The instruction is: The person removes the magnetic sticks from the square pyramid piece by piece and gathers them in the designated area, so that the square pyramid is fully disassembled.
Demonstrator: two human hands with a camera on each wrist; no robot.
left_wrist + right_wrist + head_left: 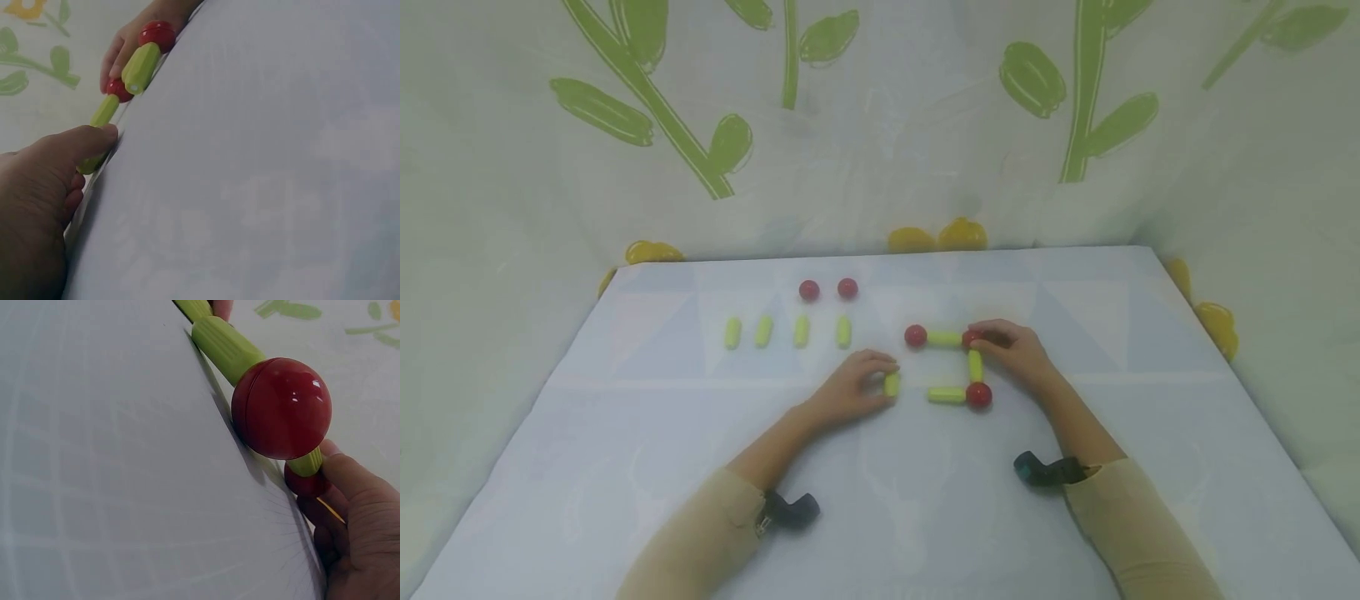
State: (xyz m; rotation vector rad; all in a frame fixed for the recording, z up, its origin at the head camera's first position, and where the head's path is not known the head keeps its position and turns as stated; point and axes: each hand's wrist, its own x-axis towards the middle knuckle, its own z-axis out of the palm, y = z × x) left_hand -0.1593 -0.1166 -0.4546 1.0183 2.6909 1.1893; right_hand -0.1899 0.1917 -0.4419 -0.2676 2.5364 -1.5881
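My left hand (848,388) pinches a short yellow-green rod (891,384) between thumb and fingers, upright in the head view. My right hand (1021,354) grips a red ball (970,339) at the upper right corner of a three-sided figure of balls and rods. From that ball one rod (944,339) runs left to a second red ball (915,336). Another rod (975,366) leads down to a third, glossy ball (979,395), which the right wrist view shows large. A lower rod (947,395) extends left from this third ball, its free end facing my left hand.
Beyond my left hand, several loose yellow-green rods (802,331) stand in a row on the white table (685,475). Two spare red balls (808,290) lie behind them. A pale curtain (880,150) with green leaf prints hangs at the table's back edge.
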